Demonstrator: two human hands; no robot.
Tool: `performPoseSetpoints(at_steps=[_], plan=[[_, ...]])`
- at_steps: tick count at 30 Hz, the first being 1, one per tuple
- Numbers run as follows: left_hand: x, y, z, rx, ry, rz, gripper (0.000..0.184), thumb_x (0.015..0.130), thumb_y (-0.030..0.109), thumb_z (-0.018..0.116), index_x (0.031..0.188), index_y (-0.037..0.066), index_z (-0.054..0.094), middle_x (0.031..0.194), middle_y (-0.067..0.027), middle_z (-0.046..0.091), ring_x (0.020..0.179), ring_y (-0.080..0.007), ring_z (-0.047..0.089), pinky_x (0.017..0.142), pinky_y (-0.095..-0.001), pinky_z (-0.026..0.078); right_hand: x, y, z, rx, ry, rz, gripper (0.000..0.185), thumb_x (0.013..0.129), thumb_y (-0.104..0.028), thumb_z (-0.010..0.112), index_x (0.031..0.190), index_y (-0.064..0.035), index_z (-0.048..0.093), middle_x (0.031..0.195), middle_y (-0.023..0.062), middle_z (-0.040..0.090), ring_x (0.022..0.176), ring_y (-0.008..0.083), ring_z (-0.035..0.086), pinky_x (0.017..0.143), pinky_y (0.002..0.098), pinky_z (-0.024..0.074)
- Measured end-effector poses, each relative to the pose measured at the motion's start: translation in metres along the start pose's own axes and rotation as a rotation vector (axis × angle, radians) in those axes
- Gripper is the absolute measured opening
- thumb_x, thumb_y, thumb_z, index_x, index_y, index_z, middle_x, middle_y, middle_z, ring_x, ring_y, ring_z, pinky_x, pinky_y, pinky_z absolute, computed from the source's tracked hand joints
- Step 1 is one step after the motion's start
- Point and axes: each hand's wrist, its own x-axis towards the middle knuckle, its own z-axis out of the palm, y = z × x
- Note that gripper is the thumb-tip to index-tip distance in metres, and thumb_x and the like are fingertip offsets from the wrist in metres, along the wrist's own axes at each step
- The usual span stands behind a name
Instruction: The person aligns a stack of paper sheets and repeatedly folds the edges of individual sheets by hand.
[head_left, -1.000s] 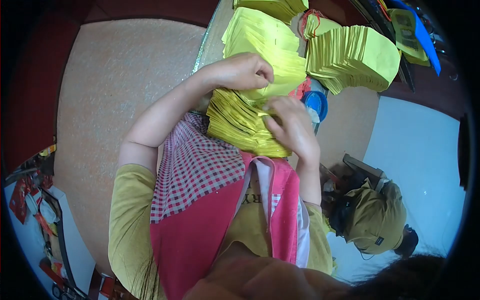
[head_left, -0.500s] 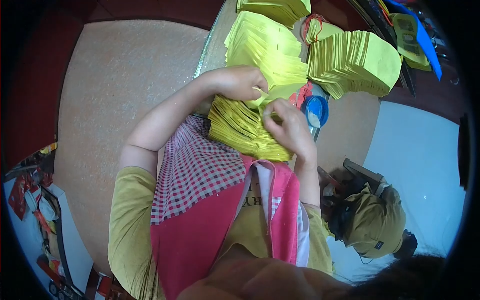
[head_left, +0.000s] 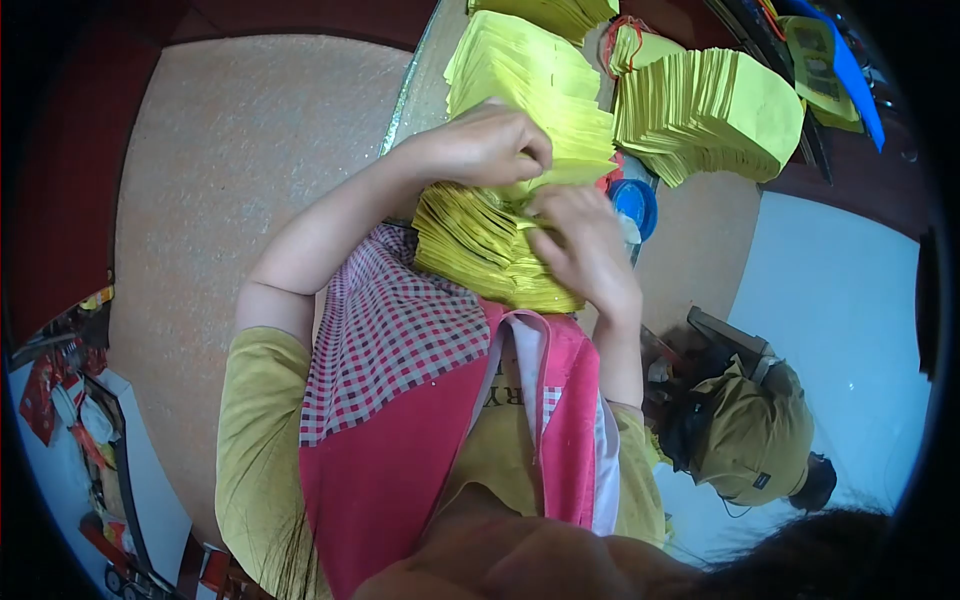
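My left hand is closed, its curled fingers at a yellow paper sheet by the lower end of a tall fanned yellow paper stack. My right hand lies over a nearer, darker yellow folded stack, its fingers stretched out and slightly blurred. That nearer stack rests against the pink checked apron. The fingertips of both hands are close together, and the paper directly under them is partly hidden.
A blue round tub with whitish contents stands right of my right hand. Behind it are another yellow paper stack and a bundle with red string. A person in an olive top is at the right.
My left hand has shifted slightly up and right. My right hand has opened from a pinch, with its fingers now stretched over the paper. The sheet between the hands now lies lower against the stack.
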Motion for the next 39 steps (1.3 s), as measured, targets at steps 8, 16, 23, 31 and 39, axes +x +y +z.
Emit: performPoseSetpoints(at_steps=[8,16,23,31,39], plan=[[-0.006,0.014,-0.031,-0.347,-0.129,-0.233,0.019,0.087,0.013,0.068,0.103,0.002,0.070,0.089,-0.0047,0.073,0.081,-0.0108,0.066,0.071,-0.0279,0.052,0.004,0.006,0.004,0.178,-0.023,0.151,0.022,0.082,-0.014,0.070,0.096,-0.0002,0.062,0.115,0.0169,0.064,0.110,0.0369,0.061,0.089,0.0433,0.0503],[-0.007,-0.004,-0.006,-0.203,-0.348,-0.210,0.029,0.087,0.015,0.062,0.108,-0.004,0.065,0.088,-0.0182,0.071,0.080,-0.0234,0.067,0.075,-0.0367,0.052,0.006,0.004,0.013,0.144,0.077,0.061,0.008,0.082,-0.008,0.066,0.085,-0.0041,0.060,0.088,0.0110,0.065,0.086,0.0312,0.065,0.094,0.0416,0.0492],[-0.003,0.018,-0.013,-0.215,-0.517,-0.215,0.021,0.087,0.015,0.065,0.097,-0.003,0.066,0.074,-0.0106,0.066,0.069,-0.0160,0.062,0.065,-0.0318,0.049,0.011,0.022,0.018,0.204,0.101,0.195,0.014,0.083,-0.012,0.070,0.088,-0.0066,0.057,0.074,0.0060,0.064,0.074,0.0278,0.066,0.114,0.0537,0.0290],[0.007,-0.009,-0.001,-0.225,-0.225,-0.195,0.021,0.087,0.016,0.066,0.098,-0.001,0.069,0.076,-0.0085,0.067,0.071,-0.0134,0.063,0.069,-0.0290,0.051,-0.003,-0.007,-0.007,-0.020,0.089,0.043,0.016,0.081,-0.010,0.067,0.096,-0.0093,0.064,0.094,0.0071,0.069,0.095,0.0258,0.065,0.109,0.0519,0.0335],[0.003,0.021,-0.035,-0.668,-0.068,-0.239,0.023,0.088,0.014,0.068,0.102,-0.004,0.069,0.086,-0.0084,0.071,0.085,-0.0101,0.066,0.076,-0.0266,0.052,0.003,0.014,0.007,0.171,-0.029,0.176,0.026,0.082,-0.019,0.072,0.099,-0.0011,0.064,0.115,0.0169,0.066,0.111,0.0356,0.061,0.095,0.0416,0.0487]])
